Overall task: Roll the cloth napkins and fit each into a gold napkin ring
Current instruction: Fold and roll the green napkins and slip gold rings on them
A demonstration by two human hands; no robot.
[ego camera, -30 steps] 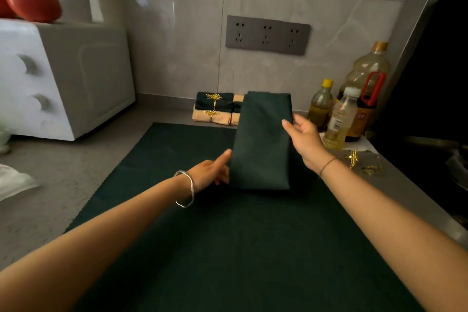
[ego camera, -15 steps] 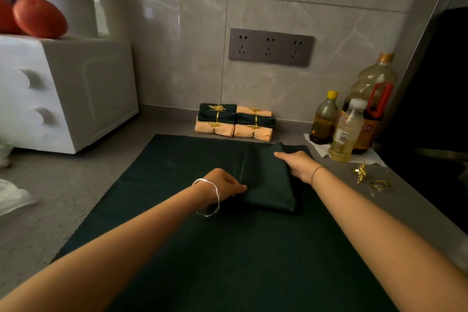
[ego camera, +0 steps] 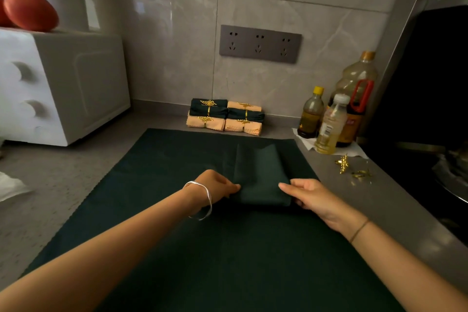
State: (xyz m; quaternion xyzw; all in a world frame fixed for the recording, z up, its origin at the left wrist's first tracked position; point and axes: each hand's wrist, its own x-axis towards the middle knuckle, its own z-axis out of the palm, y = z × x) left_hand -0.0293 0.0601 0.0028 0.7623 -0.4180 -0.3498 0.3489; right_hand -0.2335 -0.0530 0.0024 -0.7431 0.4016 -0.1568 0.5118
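Observation:
A folded dark green napkin [ego camera: 258,172] lies flat on the dark green mat [ego camera: 177,248], its long side running away from me. My left hand [ego camera: 215,185] pinches its near left corner, and my right hand [ego camera: 306,192] grips its near right corner. Loose gold napkin rings [ego camera: 343,163] with leaf ornaments lie on the grey counter to the right. Against the back wall sits a stack of rolled green and peach napkins [ego camera: 225,116], each in a gold ring.
Three oil bottles [ego camera: 331,124] stand on a paper sheet at the back right, beside a dark stove area [ego camera: 430,109]. A white appliance [ego camera: 58,83] with a bucket and red fruit on top fills the left. A grey socket strip [ego camera: 259,43] is on the tiled wall.
The napkin was held upright a second ago; it now lies flat on the mat. Both hands have slid back to its near corners.

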